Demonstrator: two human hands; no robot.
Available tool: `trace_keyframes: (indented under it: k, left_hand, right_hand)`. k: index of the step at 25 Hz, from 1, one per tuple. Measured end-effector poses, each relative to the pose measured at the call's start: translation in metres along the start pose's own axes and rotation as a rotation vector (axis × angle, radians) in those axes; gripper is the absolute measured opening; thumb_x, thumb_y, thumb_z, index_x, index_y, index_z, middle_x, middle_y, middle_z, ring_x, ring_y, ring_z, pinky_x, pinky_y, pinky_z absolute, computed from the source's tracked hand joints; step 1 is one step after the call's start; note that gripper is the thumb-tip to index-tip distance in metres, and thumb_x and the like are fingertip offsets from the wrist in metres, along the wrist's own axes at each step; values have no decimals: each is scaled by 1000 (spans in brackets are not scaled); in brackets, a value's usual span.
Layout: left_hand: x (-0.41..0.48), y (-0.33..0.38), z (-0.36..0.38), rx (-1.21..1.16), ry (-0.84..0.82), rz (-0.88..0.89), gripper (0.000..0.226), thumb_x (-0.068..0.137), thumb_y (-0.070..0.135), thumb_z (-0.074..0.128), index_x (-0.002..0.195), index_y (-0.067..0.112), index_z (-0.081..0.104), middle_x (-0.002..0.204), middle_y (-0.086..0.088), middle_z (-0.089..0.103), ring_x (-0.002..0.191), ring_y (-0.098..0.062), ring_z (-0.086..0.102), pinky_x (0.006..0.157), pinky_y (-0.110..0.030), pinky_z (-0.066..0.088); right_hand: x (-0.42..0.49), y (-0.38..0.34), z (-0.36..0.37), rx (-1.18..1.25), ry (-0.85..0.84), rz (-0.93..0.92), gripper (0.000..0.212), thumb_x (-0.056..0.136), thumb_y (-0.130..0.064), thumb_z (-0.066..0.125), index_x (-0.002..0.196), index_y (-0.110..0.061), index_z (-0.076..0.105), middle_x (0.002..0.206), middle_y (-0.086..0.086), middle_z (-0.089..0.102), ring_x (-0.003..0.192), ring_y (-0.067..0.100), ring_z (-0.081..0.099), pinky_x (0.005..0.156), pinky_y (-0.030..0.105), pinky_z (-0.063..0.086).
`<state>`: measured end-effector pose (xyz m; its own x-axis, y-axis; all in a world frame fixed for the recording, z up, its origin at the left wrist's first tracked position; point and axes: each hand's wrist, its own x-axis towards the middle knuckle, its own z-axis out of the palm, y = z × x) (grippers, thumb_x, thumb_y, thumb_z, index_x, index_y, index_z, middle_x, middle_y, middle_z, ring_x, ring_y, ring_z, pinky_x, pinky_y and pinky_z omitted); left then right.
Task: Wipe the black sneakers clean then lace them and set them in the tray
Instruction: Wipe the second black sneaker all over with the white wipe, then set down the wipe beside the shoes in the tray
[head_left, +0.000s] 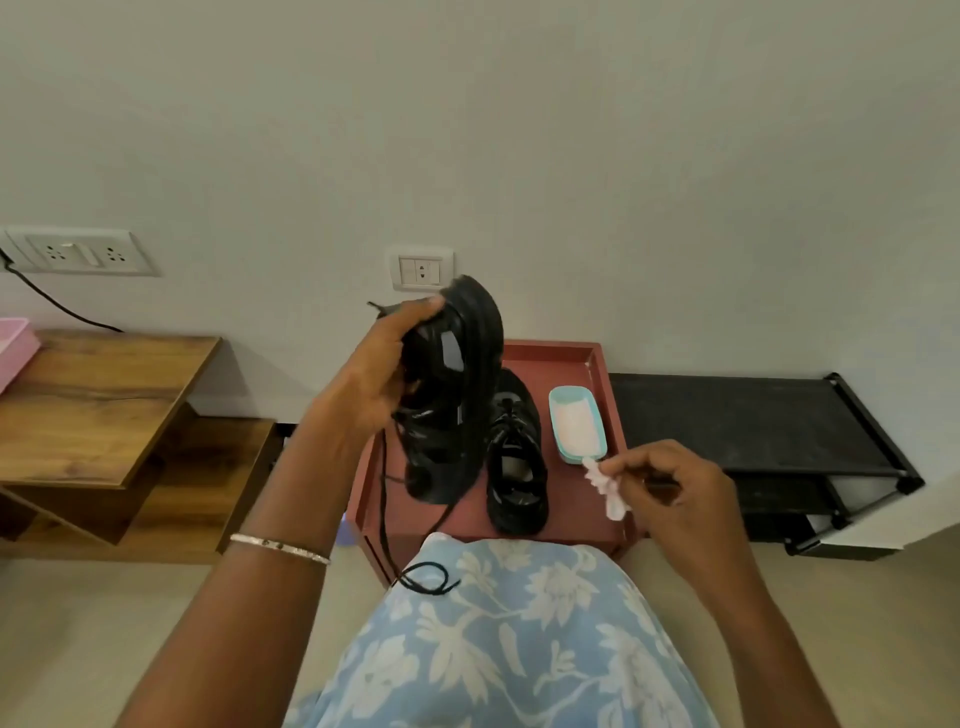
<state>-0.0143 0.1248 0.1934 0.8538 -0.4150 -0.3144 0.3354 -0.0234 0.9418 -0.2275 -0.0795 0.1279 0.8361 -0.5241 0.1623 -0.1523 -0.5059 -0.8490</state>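
Observation:
My left hand (375, 374) grips a black sneaker (457, 395) and holds it up on its side above the red tray (561, 353), sole turned to the right. Its loose black lace (423, 577) hangs down onto my lap. A second black sneaker (517, 457) stands in the tray, toe toward me. My right hand (670, 483) pinches a small white wipe (608, 488) just right of the tray's front corner, apart from both shoes.
A teal dish (576, 423) of white liquid sits in the tray's right side. A wooden shelf unit (104, 405) stands on the left and a low black rack (753, 421) on the right. The wall with sockets is close behind.

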Motion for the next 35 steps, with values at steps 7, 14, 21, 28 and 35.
trace_keyframes:
  k: [7,14,21,28,35]
  left_hand:
    - [77,-4,-17,1211,-429,51,40,67,51,83,93,28,63,93,6,69,86,-15,67,83,-33,54]
    - [112,-90,-34,1912,-586,159,39,74,38,78,105,18,66,90,2,60,79,-19,56,77,-38,57]
    - [121,-165,-47,1986,-440,231,49,83,30,70,130,24,57,119,-4,66,107,-31,65,81,-41,56]
    - [98,-200,-50,1231,-148,156,41,82,14,70,121,21,63,117,0,68,106,-21,65,89,-30,54]
    - [52,-204,-64,403,485,126,14,90,8,65,97,19,70,87,14,68,82,3,63,72,-10,50]
  right_hand:
    - [13,20,-4,132,13,208,14,81,-19,74,94,-19,75,101,-4,74,94,13,70,77,24,59]
    - [13,25,26,150,-123,294,9,85,-20,75,89,-28,75,88,-27,72,92,-4,67,74,12,53]
    - [19,20,57,182,-209,287,15,89,-8,72,90,-22,77,86,-18,75,88,0,70,68,12,54]
    - [30,17,110,423,-106,473,16,86,0,72,92,-13,78,87,1,78,86,17,75,73,25,60]
    - [49,10,179,584,-244,587,27,74,0,82,99,-9,78,94,6,78,94,18,74,84,24,56]
